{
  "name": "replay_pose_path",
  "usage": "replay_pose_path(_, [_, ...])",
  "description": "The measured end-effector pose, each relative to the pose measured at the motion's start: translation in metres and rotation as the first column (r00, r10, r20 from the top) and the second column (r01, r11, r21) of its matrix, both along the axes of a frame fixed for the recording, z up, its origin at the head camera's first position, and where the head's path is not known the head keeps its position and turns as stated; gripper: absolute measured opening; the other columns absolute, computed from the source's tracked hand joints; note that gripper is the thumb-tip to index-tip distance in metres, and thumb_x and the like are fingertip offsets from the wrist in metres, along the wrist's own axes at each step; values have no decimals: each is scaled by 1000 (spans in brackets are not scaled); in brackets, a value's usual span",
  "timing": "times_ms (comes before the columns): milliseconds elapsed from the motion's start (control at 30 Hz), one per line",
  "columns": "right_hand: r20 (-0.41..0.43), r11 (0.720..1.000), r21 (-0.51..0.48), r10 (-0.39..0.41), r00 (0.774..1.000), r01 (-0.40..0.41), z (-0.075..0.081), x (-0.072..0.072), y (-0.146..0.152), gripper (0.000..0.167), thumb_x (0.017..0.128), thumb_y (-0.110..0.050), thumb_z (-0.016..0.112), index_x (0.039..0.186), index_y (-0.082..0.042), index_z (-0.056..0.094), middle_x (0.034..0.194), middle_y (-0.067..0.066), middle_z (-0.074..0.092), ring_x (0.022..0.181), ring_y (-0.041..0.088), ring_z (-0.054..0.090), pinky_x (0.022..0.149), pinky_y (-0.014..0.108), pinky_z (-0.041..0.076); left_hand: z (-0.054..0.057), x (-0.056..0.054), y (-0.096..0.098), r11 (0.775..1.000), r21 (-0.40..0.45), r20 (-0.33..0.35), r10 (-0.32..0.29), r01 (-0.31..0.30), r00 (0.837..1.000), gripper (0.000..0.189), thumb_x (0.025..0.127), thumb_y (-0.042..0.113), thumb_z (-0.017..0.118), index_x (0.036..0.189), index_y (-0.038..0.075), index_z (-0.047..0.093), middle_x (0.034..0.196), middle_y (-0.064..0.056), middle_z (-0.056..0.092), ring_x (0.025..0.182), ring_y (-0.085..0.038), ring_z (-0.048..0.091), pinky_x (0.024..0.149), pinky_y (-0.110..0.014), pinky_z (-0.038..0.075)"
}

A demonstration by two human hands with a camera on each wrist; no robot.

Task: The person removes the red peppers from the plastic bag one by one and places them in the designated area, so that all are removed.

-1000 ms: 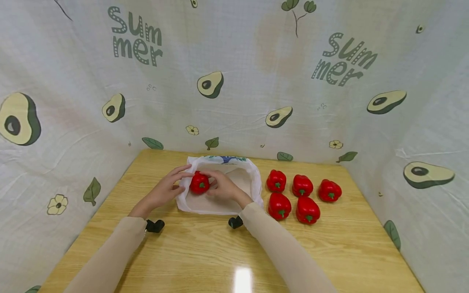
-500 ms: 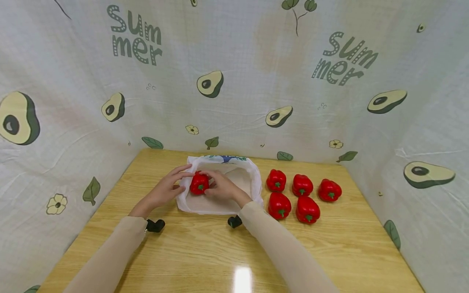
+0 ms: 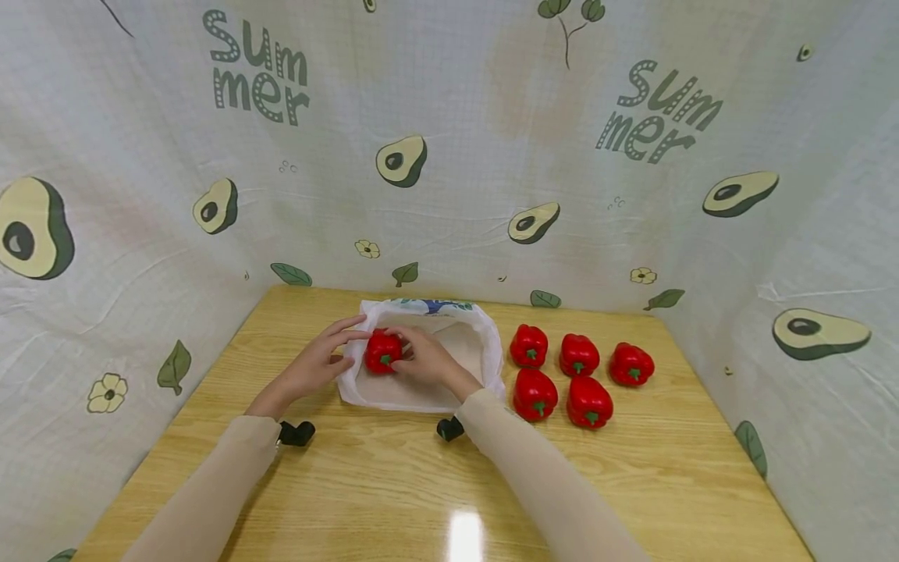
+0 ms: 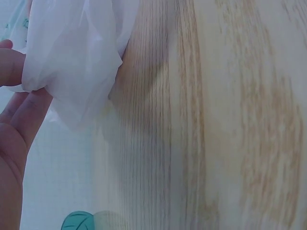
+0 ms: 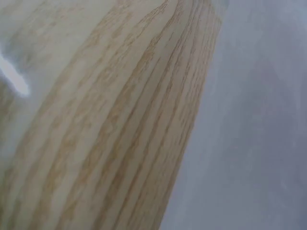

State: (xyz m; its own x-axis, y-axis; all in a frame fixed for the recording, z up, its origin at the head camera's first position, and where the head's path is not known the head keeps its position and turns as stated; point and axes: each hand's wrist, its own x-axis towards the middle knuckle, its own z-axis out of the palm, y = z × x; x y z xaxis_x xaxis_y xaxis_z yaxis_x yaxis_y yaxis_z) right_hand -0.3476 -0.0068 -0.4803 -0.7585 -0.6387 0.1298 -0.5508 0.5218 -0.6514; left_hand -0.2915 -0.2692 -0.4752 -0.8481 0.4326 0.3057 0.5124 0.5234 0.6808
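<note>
A white plastic bag (image 3: 492, 343) lies with its mouth wide toward me, blue and green print on its far edge. Inside its left part is a red bell pepper (image 3: 381, 355), its green stem toward me. My right hand (image 3: 430, 361) reaches into the bag and grips this pepper from the right. On the left side, my left hand (image 3: 314, 364) holds the bag's rim; the left wrist view has its thumb and fingers pinching the thin plastic (image 4: 76, 57). In the right wrist view only the bag's pale side (image 5: 249, 124) shows, with the hand hidden.
Several more red bell peppers (image 3: 536, 395) stand in two rows on the wooden table (image 3: 379, 492), right of the bag. A white curtain (image 3: 463, 117) printed with avocados surrounds the table at the back and sides. Black camera mounts (image 3: 298, 434) show at both wrists.
The pepper in the bag has turned slightly under my right hand, its stem swinging a little. My left hand keeps its place on the rim, and the other peppers have not moved.
</note>
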Motion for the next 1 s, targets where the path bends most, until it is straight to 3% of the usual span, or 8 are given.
replay_pose_path(233, [-6,1000,-10,29,1000,-30,15,7,15,59,96,-7,78,150,-14,56,135,6,66,110,20,67,92,27,61,2,1,0,1000,9,9,-7,7,1000,55,97,-14,66,147,5,60,173,-11,29,155,-45,31,100,-65,55])
replay_pose_path(500, [-25,997,20,74,997,-73,34,26,41,58,94,-6,79,147,-14,56,135,5,66,112,22,67,90,25,61,-2,2,-4,1000,14,6,-1,1,1000,57,96,-13,68,147,10,61,172,-11,30,155,-46,31,99,-66,55])
replay_pose_path(733, [-12,996,3,84,996,-84,52,43,77,60,94,-5,79,149,-12,56,137,9,66,107,28,70,91,41,65,-6,4,-8,1000,14,7,4,-4,1000,56,97,-13,67,148,12,61,173,-10,30,155,-45,32,99,-66,55])
replay_pose_path(1000, [-16,999,-35,-15,1000,14,70,59,135,65,91,-6,83,150,-14,55,138,10,66,110,28,71,90,40,65,-6,8,-11,999,33,-4,-14,14,1000,55,98,-14,65,148,8,60,173,-12,29,154,-46,32,99,-68,55])
